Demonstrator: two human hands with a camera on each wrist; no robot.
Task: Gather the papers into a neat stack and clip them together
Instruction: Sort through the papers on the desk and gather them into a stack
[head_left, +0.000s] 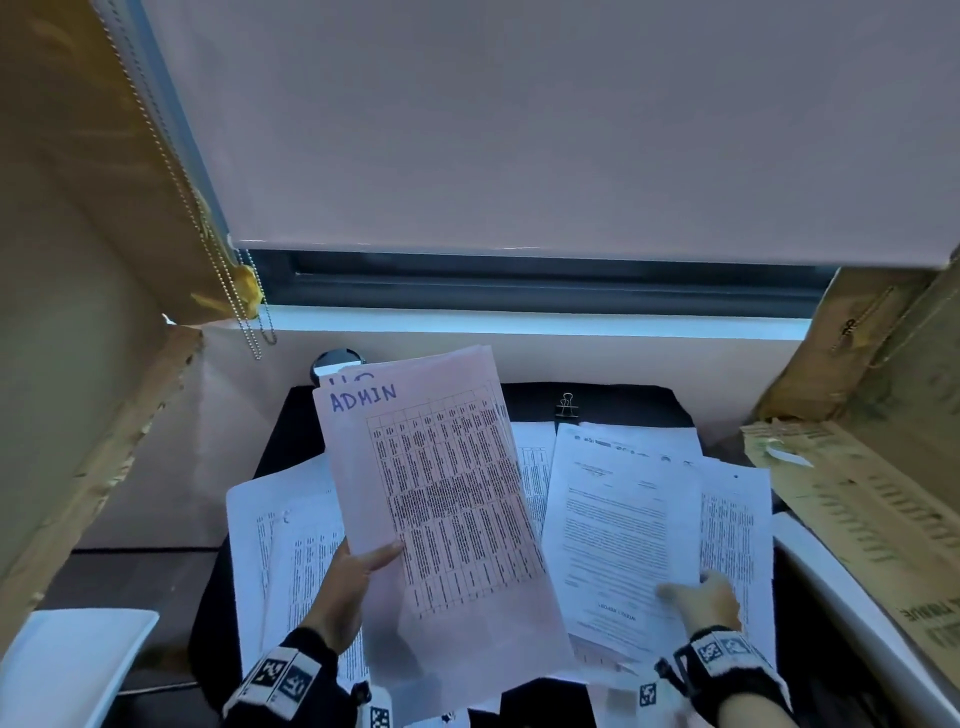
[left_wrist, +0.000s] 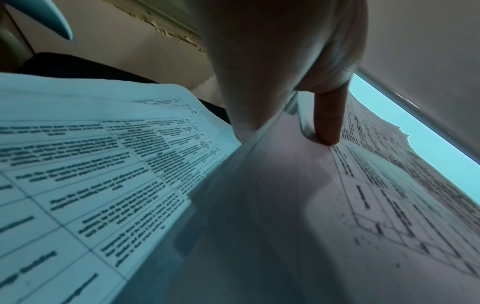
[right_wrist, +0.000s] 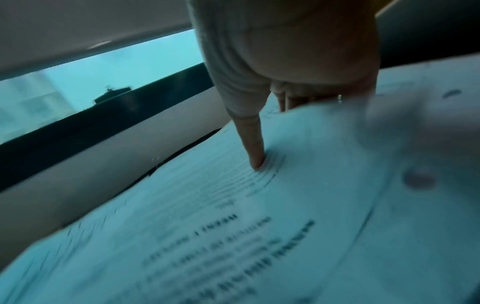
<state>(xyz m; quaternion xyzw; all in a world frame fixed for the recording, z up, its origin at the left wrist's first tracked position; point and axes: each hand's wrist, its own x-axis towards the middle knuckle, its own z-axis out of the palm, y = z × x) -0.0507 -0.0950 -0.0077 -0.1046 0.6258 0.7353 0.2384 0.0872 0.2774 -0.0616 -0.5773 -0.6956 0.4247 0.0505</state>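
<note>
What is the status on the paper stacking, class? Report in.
Left hand grips the ADMIN bundle, raised. Right hand pinches a text sheet on the desk. Loose papers still scattered. Binder clip untouched at the back.

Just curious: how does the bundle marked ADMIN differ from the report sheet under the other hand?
The ADMIN bundle is lifted off the table in the left hand; the report sheet lies flat among other papers, the right hand pinching its edge. The ADMIN bundle shows a dense table and handwriting; the report sheet shows paragraphs. The bundle is several sheets thick. Both are printed white paper.
</note>
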